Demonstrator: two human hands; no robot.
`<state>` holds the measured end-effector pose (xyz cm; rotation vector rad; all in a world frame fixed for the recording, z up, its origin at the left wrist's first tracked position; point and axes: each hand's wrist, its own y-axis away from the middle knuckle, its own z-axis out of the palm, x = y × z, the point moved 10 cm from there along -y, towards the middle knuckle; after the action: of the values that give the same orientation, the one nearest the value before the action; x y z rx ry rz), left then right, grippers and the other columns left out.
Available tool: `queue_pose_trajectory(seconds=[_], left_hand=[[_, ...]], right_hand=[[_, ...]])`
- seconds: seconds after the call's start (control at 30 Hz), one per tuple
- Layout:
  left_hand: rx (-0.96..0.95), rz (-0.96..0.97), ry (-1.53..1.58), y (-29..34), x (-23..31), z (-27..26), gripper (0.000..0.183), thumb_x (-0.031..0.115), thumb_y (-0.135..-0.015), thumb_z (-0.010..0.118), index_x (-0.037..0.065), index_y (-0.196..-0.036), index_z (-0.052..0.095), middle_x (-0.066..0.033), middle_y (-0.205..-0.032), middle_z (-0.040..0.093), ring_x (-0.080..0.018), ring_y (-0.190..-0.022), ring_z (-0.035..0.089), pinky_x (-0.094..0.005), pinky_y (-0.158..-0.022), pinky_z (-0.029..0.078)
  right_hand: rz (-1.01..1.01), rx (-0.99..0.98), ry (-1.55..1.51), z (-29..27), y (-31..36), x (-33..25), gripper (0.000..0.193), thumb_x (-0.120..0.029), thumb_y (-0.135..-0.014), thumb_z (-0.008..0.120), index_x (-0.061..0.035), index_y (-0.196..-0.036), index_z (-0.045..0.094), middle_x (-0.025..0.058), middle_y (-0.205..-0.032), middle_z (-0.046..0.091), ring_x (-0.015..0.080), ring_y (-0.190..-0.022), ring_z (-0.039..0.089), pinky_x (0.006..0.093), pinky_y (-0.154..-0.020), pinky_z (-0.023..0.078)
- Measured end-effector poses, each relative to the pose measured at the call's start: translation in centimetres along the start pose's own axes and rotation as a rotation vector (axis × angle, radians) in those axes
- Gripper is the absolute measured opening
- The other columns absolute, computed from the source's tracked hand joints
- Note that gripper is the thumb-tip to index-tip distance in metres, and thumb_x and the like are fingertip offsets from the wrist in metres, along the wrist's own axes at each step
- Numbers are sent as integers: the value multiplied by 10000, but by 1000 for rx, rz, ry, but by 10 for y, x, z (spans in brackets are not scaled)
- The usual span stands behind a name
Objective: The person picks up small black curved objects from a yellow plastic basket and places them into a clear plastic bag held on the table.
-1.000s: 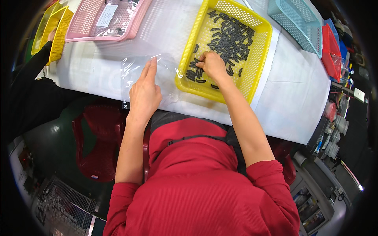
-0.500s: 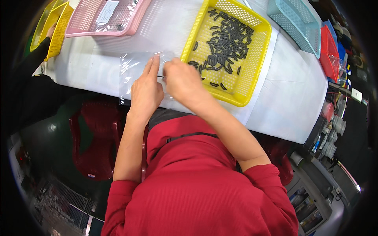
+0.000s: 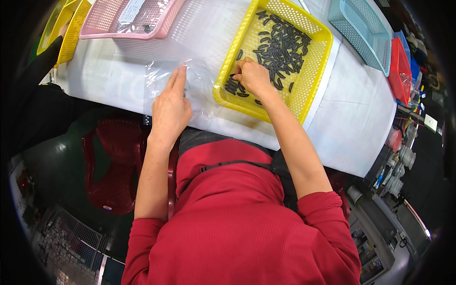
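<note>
Beside the yellow basket (image 3: 312,90), the straight-fingered left hand (image 3: 170,107) should steady the clear bag (image 3: 154,85); inside, the right hand (image 3: 255,77) pinches narrowly, contents unclear.

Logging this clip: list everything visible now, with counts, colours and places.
curved pieces: many, black, inside large basket
large basket: one, yellow, centre-right
clear bag: one, transparent, under left hand
pink basket: one, pink, upper left
white label: one, white, in pink basket
far baskets: at least two, yellow, far left
blue basket: one, light blue, upper right
bin: one, red, right edge
table: one, white, beneath baskets
chair: at least one, dark red, lower left
co-worker's sleeve: one, black, left edge
right-hand clutter: uncountable
hands: left on bag; right among pieces
</note>
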<state>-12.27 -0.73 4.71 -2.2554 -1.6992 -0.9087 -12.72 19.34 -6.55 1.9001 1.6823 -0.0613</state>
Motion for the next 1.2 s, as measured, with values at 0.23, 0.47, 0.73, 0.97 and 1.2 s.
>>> queue_pose_trajectory(seconds=[0.23,0.47,0.73,0.97,1.2], left_hand=[[19,8,-3,-1,-2,-2,673,-91,-720,456,32,-1380,406,-207,-1368,459,-380,-1149,528,-411,-908,456],[23,10,11,-1,-2,-4,666,-96,-716,451,20,-1371,417,-205,-1367,461,-370,-1197,496,-407,-946,437],[46,64,-19,6,2,6,662,-84,-708,485,10,-1358,406,-206,-1359,464,-400,-1012,583,-451,-831,484],[34,98,-29,8,11,2,658,-72,-714,503,10,-1358,396,-211,-1352,465,-416,-942,607,-461,-786,500],[67,48,-3,10,-4,-5,679,-87,-720,478,41,-1382,397,-205,-1364,460,-393,-1107,538,-422,-869,474]], right_hand=[[173,-139,-1009,15,8,55,189,-130,-717,728,-50,-870,651,128,-941,644,296,-806,624,370,-740,499],[22,-6,-57,9,10,6,208,-171,-740,746,-36,-877,666,170,-972,649,334,-907,636,420,-777,502],[15,88,-486,-78,59,-47,194,-174,-735,714,-10,-822,659,159,-808,658,300,-747,651,394,-693,503],[-257,281,-58,-44,69,-151,124,-112,-759,680,-33,-839,627,142,-868,623,304,-799,628,373,-710,502],[115,167,-156,-58,36,-5,213,-210,-766,670,-24,-869,671,164,-928,665,337,-872,647,430,-768,509]])
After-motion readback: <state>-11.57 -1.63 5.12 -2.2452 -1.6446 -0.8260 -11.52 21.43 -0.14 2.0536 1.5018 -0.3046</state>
